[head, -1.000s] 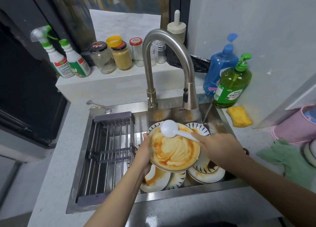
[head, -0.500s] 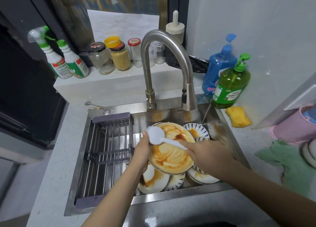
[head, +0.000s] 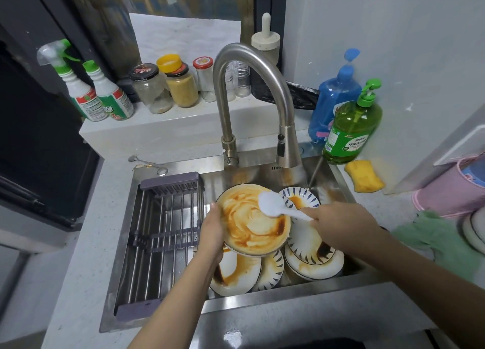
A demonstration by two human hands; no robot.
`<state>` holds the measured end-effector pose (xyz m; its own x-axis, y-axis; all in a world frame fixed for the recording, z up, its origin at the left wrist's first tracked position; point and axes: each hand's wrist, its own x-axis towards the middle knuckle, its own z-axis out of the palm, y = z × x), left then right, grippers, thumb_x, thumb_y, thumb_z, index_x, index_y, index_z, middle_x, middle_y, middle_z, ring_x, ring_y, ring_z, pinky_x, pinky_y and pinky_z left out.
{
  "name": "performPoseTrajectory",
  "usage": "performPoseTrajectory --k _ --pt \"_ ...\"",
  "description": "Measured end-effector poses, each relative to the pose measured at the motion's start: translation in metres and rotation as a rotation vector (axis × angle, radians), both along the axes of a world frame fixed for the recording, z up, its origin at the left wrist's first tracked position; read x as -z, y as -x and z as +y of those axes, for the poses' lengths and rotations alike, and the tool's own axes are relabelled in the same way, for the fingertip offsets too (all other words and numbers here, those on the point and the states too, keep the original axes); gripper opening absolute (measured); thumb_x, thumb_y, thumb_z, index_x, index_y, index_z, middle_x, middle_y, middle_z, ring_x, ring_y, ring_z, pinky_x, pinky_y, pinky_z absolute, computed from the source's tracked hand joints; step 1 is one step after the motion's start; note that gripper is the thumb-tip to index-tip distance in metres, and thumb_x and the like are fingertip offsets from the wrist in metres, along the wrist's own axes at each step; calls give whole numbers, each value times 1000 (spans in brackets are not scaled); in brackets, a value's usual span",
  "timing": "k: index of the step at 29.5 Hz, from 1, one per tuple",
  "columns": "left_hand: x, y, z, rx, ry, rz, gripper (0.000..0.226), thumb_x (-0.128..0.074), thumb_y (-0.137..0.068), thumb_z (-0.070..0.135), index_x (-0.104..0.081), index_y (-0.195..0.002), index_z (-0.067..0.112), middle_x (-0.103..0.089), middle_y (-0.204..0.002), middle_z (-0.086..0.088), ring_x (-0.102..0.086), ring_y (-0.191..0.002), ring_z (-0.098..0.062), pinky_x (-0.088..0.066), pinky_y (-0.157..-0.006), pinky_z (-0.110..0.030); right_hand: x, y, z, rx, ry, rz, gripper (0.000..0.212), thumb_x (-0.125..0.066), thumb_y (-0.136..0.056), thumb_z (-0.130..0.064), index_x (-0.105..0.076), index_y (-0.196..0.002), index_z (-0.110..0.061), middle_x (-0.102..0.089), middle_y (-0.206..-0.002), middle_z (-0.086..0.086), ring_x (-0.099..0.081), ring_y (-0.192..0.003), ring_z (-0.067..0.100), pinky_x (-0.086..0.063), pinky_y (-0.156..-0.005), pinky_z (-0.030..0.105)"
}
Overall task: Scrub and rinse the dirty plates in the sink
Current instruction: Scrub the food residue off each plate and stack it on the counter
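Below the faucet (head: 252, 99), the left hand (head: 213, 237) grips a sauce-smeared plate (head: 253, 220) by its rim, tilted above the sink (head: 262, 300). The right hand (head: 341, 224) pinches a white brush (head: 275, 204) against it. More dirty plates (head: 312, 254) lie underneath.

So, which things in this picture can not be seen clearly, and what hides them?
- Lower plates in the sink, head view: partly covered by the held plate and both arms, so their count is unclear.
- White brush head: blurred, so contact with the plate is unclear.
- Left hand fingers: behind the plate's rim.
- Green bottle label: too small to read.
- Pink container: cut off by the right edge.
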<state>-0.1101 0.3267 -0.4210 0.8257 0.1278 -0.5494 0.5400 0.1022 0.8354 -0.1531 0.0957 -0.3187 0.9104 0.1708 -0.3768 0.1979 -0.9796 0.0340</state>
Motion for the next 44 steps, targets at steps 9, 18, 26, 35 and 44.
performPoseTrajectory --k 9,18,26,35,44 --pt "-4 3 -9 -33 155 81 68 -32 -89 70 -56 -124 17 -68 -114 -13 -66 -103 -32 -55 -86 -47 -6 12 28 -111 -214 91 38 -31 -103 -32 -40 -140 -38 -56 -87 -7 -45 -63 6 -33 -51 20" --pt "4 -2 -4 18 218 59 60 -26 -95 63 -60 -119 19 -70 -111 -7 -67 -101 -22 -59 -76 -39 -18 7 12 -80 -235 193 39 -37 -101 -37 -40 -138 -45 -54 -79 -12 -53 -70 6 -45 -64 22" --pt "0 0 -6 127 187 80 63 -24 -98 60 -63 -118 15 -74 -104 -8 -69 -99 -24 -56 -79 -38 7 -3 1 122 -284 -42 39 -39 -100 -35 -42 -138 -42 -58 -81 -11 -58 -75 8 -49 -65 24" --pt "15 12 25 191 324 173 68 -19 -96 60 -60 -119 10 -70 -113 -15 -70 -97 -27 -59 -70 -38 73 11 -2 783 -1219 320 41 -60 -91 -39 -56 -93 2 -46 -55 1 -42 -39 8 -34 -37 18" --pt "-1 33 30 1031 -440 -185 79 -66 -77 62 -37 -145 36 -28 -153 19 -21 -144 -5 -10 -121 -38 95 -10 34 1334 -1592 346 18 -71 -84 -21 -57 -93 -12 -47 -50 -4 -39 -39 6 -33 -35 18"
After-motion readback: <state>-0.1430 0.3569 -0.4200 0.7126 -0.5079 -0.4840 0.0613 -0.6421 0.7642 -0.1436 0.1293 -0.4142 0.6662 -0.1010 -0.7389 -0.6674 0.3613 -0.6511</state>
